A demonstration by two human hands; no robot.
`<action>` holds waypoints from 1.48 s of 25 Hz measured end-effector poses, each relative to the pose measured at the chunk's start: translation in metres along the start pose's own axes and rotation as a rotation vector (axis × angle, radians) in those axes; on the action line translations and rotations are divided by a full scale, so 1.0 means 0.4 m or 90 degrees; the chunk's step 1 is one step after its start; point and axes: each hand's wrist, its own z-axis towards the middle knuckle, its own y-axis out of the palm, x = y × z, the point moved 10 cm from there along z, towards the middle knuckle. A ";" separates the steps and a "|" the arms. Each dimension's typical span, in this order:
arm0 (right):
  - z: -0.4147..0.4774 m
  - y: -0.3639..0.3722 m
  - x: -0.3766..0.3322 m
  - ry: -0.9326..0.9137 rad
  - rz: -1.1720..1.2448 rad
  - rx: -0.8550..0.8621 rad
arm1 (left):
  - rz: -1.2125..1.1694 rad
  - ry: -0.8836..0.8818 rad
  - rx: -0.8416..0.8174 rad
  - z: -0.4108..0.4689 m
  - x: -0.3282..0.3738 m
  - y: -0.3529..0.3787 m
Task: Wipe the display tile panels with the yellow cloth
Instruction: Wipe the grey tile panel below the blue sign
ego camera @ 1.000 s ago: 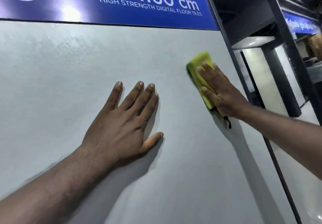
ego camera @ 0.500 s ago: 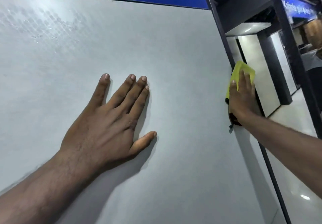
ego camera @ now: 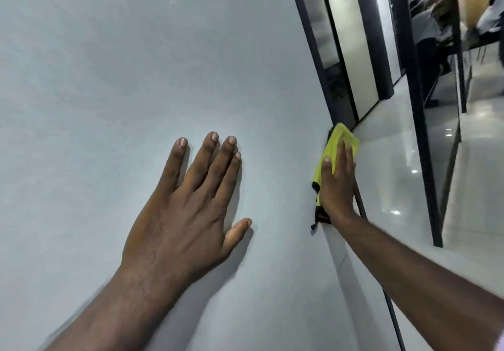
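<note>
Hands flat: left hand (ego camera: 180, 219) spread on tile panel (ego camera: 109, 64), right hand (ego camera: 336, 187) pressing yellow cloth (ego camera: 341, 136).

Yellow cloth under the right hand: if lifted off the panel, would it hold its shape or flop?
Probably floppy: the yellow black-trimmed cloth lies flattened under the right hand, a loose black end dangling. Likely light: flat fingers alone pin it to the upright grey tile panel. It probably slides easily there.
</note>
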 end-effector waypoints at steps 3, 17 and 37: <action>-0.156 0.005 0.039 -0.047 -0.001 -0.050 | -0.011 -0.019 0.003 -0.010 0.083 0.027; -0.283 -0.096 0.434 0.379 0.020 0.024 | -0.021 0.047 0.025 -0.015 0.224 0.090; -0.435 -0.001 0.239 0.388 0.184 -0.103 | -0.068 0.013 0.023 0.007 0.242 0.108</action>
